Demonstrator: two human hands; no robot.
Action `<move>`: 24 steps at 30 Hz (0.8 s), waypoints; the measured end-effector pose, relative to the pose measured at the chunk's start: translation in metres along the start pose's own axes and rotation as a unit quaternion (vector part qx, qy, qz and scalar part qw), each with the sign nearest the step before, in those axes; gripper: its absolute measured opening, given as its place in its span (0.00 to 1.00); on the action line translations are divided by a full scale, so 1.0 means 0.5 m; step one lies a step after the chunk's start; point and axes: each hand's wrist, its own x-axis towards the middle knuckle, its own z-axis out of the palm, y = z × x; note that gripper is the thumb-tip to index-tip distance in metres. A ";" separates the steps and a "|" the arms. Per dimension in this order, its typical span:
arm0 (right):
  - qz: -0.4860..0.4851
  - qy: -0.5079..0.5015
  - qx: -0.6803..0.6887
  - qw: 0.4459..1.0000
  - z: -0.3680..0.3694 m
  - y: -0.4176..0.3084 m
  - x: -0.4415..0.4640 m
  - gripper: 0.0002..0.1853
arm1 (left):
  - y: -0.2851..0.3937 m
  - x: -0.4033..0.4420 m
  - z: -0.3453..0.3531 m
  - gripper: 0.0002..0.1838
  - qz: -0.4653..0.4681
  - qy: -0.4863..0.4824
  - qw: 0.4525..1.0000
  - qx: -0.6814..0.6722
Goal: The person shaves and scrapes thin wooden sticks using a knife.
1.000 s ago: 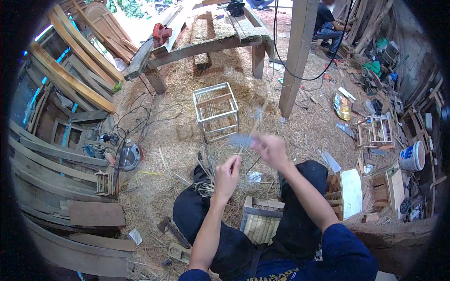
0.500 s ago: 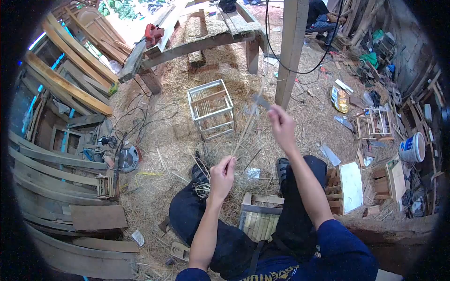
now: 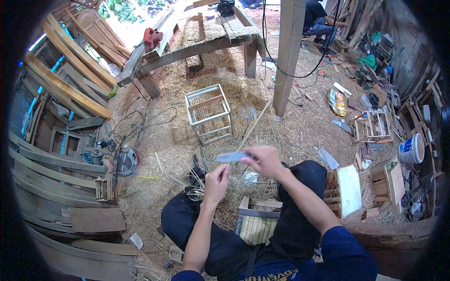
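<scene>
My left hand (image 3: 216, 185) is closed in a pinch on a long, thin, pale strip (image 3: 255, 125), which looks like bamboo and slants away up to the right. My right hand (image 3: 265, 160) grips a knife (image 3: 230, 157). Its broad grey blade points left, just above my left fingertips and close to the strip's near end; whether it touches is unclear. Loose thin shavings (image 3: 196, 191) lie beside my left wrist. Between my legs stands a small slatted wooden box (image 3: 257, 228). Farther forward, a pale cage-like wooden frame (image 3: 209, 112) stands on the littered floor.
A rough workbench (image 3: 201, 47) bears a red power tool (image 3: 152, 37). A wooden post (image 3: 287, 61) rises ahead with a hanging black cable. Curved planks (image 3: 70, 89) lean at left beside a circular saw (image 3: 127, 161). A white bucket (image 3: 411, 149) lies at right. Another person (image 3: 321, 23) crouches far back.
My right hand has brought the knife down and left, from far along the strip to just above my left hand. The strip's far end has swung lower and rightward.
</scene>
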 end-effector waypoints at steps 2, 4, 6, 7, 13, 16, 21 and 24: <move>0.018 -0.015 0.049 0.999 0.031 -0.028 0.013 0.20 | 0.002 0.004 0.010 0.12 0.002 0.007 1.000 -0.016; 0.035 -0.020 0.090 0.995 0.041 -0.041 0.015 0.20 | 0.003 0.008 0.014 0.12 -0.007 0.004 1.000 -0.026; 0.046 -0.018 0.125 0.991 0.047 -0.046 0.027 0.20 | 0.002 0.012 0.008 0.11 -0.027 -0.004 0.999 -0.029; 0.052 -0.034 0.118 0.991 0.048 -0.051 0.026 0.20 | 0.002 0.015 0.010 0.11 -0.037 -0.009 0.999 -0.032; 0.008 -0.049 0.072 0.996 0.027 -0.035 0.055 0.21 | 0.018 0.052 0.021 0.13 0.020 0.013 0.998 -0.053; -0.083 0.006 0.027 0.996 0.028 -0.015 0.063 0.21 | 0.017 0.054 0.027 0.13 0.034 -0.001 0.993 -0.114; -0.110 -0.002 -0.006 0.994 0.007 -0.020 0.069 0.21 | 0.020 0.049 0.024 0.13 0.019 -0.033 0.979 -0.199; -0.110 0.002 -0.029 0.993 0.005 -0.024 0.071 0.20 | 0.020 0.046 0.021 0.13 0.018 -0.033 0.981 -0.191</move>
